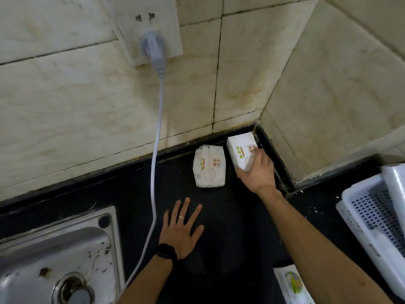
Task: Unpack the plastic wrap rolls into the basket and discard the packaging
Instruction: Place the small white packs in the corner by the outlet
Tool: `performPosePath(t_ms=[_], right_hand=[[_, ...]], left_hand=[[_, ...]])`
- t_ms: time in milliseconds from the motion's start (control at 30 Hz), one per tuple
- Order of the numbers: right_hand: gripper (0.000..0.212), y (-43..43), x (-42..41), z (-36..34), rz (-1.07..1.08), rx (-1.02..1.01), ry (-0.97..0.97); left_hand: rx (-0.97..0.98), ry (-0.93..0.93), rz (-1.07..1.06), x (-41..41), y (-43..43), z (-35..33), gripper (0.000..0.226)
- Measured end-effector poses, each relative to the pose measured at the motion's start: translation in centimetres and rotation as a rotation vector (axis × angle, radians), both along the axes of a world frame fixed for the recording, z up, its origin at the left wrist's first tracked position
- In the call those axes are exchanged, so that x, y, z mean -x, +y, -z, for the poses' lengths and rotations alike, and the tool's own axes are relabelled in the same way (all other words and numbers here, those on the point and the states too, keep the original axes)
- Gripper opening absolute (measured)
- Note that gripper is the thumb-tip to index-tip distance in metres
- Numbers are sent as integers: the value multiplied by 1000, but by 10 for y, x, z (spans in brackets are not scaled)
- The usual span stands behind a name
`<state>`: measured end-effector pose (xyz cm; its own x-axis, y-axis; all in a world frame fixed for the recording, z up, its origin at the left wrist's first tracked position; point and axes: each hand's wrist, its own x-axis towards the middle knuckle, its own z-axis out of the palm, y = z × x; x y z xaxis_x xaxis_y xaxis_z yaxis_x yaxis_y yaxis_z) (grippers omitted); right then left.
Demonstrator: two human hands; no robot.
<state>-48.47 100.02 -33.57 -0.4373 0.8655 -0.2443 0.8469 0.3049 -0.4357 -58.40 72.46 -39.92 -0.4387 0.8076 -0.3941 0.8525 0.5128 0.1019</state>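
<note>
Two white paper-wrapped packs lie on the black counter near the wall corner. My right hand [257, 172] grips the right pack [241, 150], which sits tilted against the corner. The left pack [209, 166] lies flat, untouched. My left hand [180, 229] rests flat on the counter with fingers spread, holding nothing. A white perforated basket [359, 216] stands at the right edge, with a roll of plastic wrap [394, 185] leaning in it. A printed white package [291, 284] lies at the bottom right, partly hidden by my right arm.
A steel sink [57, 255] fills the bottom left. A grey plug [153, 49] sits in a wall socket, and its white cable [156, 161] hangs down across the counter beside my left hand. Tiled walls [328, 95] close off the back and right.
</note>
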Motion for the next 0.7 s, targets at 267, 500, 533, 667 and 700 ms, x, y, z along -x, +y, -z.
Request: performPosePath(t_ms=[267, 500, 533, 667, 700], right_hand=[[80, -88, 47, -22, -64, 59, 116], [100, -98, 75, 3, -14, 205, -146], [96, -97, 73, 5, -18, 180, -154], [84, -90, 62, -1, -56, 189, -143], [79, -88, 57, -5, -48, 187, -107]], left_hand=[[83, -43, -9, 1, 0, 2, 63], [13, -33, 11, 1, 3, 4, 66], [3, -53, 0, 1, 3, 6, 65], [12, -64, -9, 0, 4, 1, 68], [26, -88, -9, 1, 5, 0, 69]])
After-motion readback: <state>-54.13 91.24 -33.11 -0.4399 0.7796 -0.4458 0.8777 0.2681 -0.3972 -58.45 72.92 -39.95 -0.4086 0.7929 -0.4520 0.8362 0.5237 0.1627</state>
